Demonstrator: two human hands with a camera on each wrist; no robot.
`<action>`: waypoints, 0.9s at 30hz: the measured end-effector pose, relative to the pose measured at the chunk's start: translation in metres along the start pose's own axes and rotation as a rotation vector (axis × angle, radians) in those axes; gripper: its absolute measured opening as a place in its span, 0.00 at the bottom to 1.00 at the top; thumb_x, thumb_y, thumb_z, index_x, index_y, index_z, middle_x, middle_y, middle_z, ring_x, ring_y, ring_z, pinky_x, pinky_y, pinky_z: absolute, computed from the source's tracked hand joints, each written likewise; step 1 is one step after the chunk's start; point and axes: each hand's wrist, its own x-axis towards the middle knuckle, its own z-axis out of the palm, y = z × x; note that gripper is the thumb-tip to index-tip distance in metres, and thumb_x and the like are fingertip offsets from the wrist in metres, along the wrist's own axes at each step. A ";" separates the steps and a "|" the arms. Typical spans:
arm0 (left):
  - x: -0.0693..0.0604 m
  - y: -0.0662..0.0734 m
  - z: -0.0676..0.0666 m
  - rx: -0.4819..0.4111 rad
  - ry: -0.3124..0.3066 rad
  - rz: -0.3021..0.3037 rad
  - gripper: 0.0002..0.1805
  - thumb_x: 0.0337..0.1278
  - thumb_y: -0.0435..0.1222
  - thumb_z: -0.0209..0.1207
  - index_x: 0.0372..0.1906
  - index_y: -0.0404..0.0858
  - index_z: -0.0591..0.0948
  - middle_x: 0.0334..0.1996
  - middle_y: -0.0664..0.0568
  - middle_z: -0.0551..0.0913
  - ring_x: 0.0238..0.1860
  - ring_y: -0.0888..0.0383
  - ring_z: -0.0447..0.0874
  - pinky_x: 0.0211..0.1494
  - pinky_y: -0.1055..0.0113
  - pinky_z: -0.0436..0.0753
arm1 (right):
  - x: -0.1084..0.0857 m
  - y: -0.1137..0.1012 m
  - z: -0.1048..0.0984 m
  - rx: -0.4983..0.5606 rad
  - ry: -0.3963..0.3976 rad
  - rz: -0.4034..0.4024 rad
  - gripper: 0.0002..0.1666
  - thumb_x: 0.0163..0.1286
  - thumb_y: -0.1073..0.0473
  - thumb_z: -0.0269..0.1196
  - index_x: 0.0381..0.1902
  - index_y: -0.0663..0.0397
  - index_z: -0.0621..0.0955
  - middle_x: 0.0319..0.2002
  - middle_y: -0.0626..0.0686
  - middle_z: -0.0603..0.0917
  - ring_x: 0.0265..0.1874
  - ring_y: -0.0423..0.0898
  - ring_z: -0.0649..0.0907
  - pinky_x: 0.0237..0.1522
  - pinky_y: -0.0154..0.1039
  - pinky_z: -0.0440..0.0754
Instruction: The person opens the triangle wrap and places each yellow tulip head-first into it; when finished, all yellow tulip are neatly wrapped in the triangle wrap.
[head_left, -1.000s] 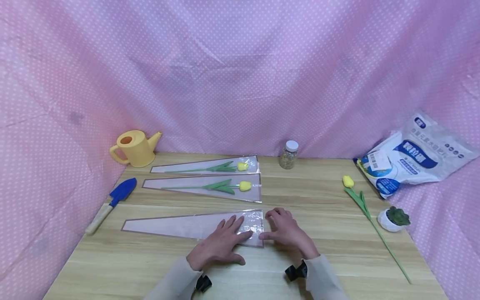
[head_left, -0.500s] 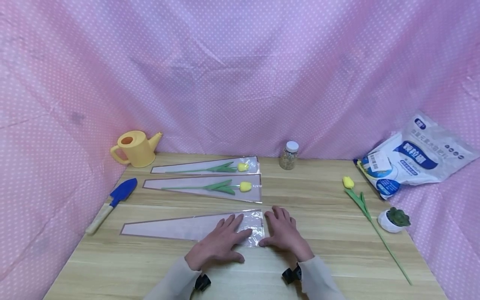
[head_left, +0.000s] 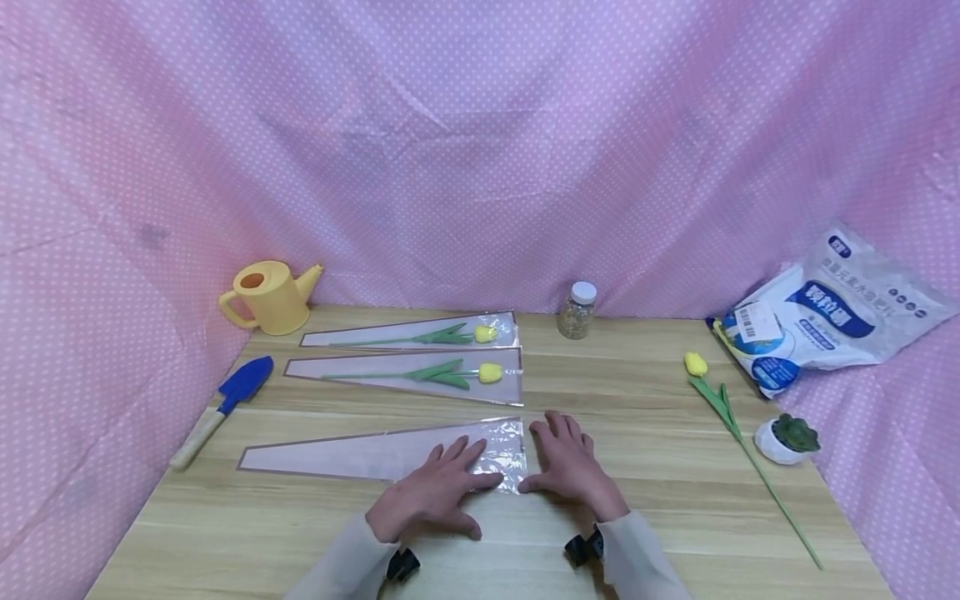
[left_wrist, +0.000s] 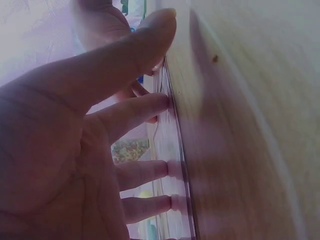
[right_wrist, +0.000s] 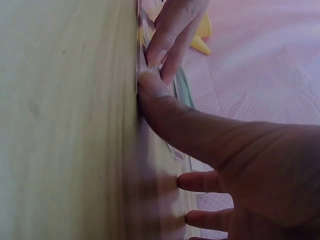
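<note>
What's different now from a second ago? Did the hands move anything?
Yes, a tiny bit! The nearest plastic wrapper slid slightly left, and its narrow end came closer to the person. The left hand shifted a little left too. The right hand moved its thumb closer to the person. Nothing was visibly picked up or let go. The watering can, trowel and loose tulip stayed put.
</note>
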 end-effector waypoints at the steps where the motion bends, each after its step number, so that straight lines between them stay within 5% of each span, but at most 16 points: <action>1: 0.000 0.000 0.000 0.007 0.001 0.001 0.42 0.46 0.59 0.71 0.71 0.64 0.71 0.80 0.43 0.55 0.80 0.36 0.50 0.76 0.33 0.59 | 0.000 0.000 0.000 -0.004 0.005 -0.006 0.54 0.44 0.40 0.80 0.65 0.56 0.73 0.73 0.68 0.63 0.72 0.69 0.61 0.66 0.76 0.60; 16: 0.001 0.003 0.001 0.048 0.008 -0.008 0.41 0.44 0.58 0.72 0.69 0.64 0.73 0.79 0.44 0.57 0.79 0.36 0.53 0.74 0.32 0.63 | 0.007 -0.009 0.007 -0.018 0.052 0.074 0.54 0.43 0.38 0.80 0.64 0.57 0.74 0.71 0.69 0.65 0.71 0.70 0.62 0.62 0.77 0.63; 27: 0.002 0.002 0.001 0.065 0.003 -0.005 0.42 0.44 0.59 0.72 0.70 0.65 0.72 0.79 0.44 0.57 0.79 0.37 0.53 0.74 0.32 0.63 | 0.006 -0.013 0.007 0.043 0.059 0.013 0.45 0.48 0.40 0.78 0.59 0.58 0.78 0.70 0.69 0.67 0.71 0.69 0.64 0.66 0.76 0.61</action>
